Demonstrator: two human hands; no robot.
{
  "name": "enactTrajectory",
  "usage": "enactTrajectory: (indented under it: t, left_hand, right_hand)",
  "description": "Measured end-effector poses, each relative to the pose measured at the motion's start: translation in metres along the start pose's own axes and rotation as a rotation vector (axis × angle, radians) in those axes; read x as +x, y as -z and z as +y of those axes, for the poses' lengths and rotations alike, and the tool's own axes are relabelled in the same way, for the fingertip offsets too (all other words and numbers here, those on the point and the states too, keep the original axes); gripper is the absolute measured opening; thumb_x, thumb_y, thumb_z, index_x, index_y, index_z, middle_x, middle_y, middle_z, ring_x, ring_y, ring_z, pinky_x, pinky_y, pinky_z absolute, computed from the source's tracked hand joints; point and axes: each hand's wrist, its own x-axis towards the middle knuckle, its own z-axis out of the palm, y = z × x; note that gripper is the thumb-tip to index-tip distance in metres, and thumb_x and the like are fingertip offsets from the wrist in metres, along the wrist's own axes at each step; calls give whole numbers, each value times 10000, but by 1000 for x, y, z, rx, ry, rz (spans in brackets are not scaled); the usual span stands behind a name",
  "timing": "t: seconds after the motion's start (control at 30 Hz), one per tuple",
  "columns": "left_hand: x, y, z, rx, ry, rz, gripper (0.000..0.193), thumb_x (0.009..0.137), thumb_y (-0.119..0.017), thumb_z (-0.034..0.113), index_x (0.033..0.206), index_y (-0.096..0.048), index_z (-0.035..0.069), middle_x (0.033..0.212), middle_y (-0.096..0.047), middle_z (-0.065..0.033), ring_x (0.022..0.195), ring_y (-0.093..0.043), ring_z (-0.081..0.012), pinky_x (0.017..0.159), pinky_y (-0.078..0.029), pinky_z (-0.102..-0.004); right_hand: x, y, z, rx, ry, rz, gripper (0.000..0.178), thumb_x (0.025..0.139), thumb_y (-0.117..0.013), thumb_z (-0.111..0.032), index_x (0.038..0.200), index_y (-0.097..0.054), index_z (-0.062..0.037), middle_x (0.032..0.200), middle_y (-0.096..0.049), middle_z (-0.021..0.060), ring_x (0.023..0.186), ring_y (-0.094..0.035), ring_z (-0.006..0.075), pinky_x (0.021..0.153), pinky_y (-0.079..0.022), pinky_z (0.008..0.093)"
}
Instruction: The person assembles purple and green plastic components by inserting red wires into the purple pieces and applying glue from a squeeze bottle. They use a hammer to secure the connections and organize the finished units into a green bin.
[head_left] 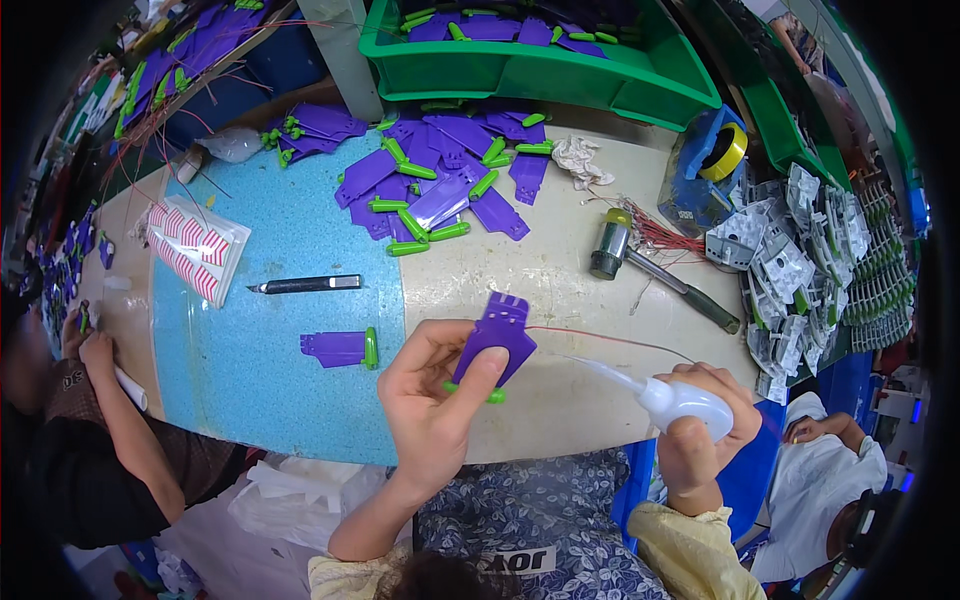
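Note:
My left hand [435, 400] is closed around a flat purple plastic piece [497, 340] with a green end, its thumb pressed on the face. A thin red wire [610, 336] runs from the piece's upper right edge toward my right hand [705, 420]. That hand is wrapped round a white squeeze bottle [690, 405], whose long thin nozzle points left at the purple piece, a gap between them. On the blue mat [240, 390], left of my left hand, lies another purple piece [335, 348] with a green end. A black craft knife [308, 284] rests above it.
Purple pieces with green ends [435, 175] are heaped at the back, before a green bin [540, 75]. To the right lie a hammer [660, 265], a blue dispenser [690, 185] with yellow tape, and grey parts [790, 270]. A co-worker's arm [130, 420] is at the left.

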Motion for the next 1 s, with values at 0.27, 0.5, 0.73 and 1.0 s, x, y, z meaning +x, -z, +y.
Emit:
enactTrajectory:
  t: [0.27, 0.5, 0.73, 1.0]
  left_hand:
    - [-4, 1, 5, 333, -58, 50, 117, 794, -734, -32, 899, -683, -34, 804, -641, -18, 659, -538, -16, 554, -394, -166]
    - [-6, -2, 9, 383, -74, 21, 111, 830, -701, -28, 928, -650, -42, 800, -596, -2, 688, -536, -37, 608, -408, -191]
    - [-6, -3, 11, 391, -57, 25, 109, 828, -700, -32, 927, -656, -42, 799, -604, -5, 698, -547, -40, 611, -411, -192]
    - [-3, 1, 4, 160, 44, 36, 159, 872, -701, 22, 1008, -656, -46, 937, -695, -73, 796, -635, -80, 680, -497, -208]
  right_hand:
    - [10, -14, -5, 5, 43, -162, 279, 740, -818, -154, 852, -676, 59, 681, -685, 150, 536, -643, 194, 482, -471, 284]
    - [10, -14, -4, -31, 62, -173, 274, 744, -820, -152, 850, -675, 55, 680, -681, 146, 525, -633, 191, 478, -468, 282]
    - [12, -14, -5, -30, 71, -183, 273, 753, -810, -160, 849, -673, 56, 685, -682, 142, 544, -647, 194, 494, -479, 280]
    - [0, -11, 3, 194, -115, 62, 310, 791, -750, -237, 824, -675, 62, 657, -659, 119, 545, -598, 143, 500, -444, 252]
